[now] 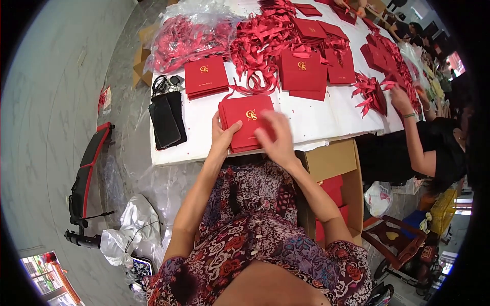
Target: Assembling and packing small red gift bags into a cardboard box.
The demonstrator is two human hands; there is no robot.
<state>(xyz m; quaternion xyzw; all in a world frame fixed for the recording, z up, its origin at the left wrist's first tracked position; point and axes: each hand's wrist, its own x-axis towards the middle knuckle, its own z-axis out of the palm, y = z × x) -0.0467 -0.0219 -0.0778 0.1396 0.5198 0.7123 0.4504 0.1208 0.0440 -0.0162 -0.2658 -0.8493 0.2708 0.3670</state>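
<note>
In front of me, at the table's near edge, is a small stack of flat red paper gift bags [245,130] with a gold emblem on the top one. My left hand [224,136] grips the stack by its left side, thumb on top and fingers at the edge and beneath. Over the stack's right edge is my right hand [278,138], its thumb apart from the fingers; motion smears the fingers, so their grip is unclear. Just beyond, a loose red ribbon [255,84] curls on the white table [204,120].
More stacked red bags [205,76] lie beyond, near a ribbon heap [265,41] and a plastic sack of ribbons [191,41]. A black phone [166,120] lies at left. An open carton [334,160] stands below the edge; a co-worker's hand [400,100] handles ribbons at right.
</note>
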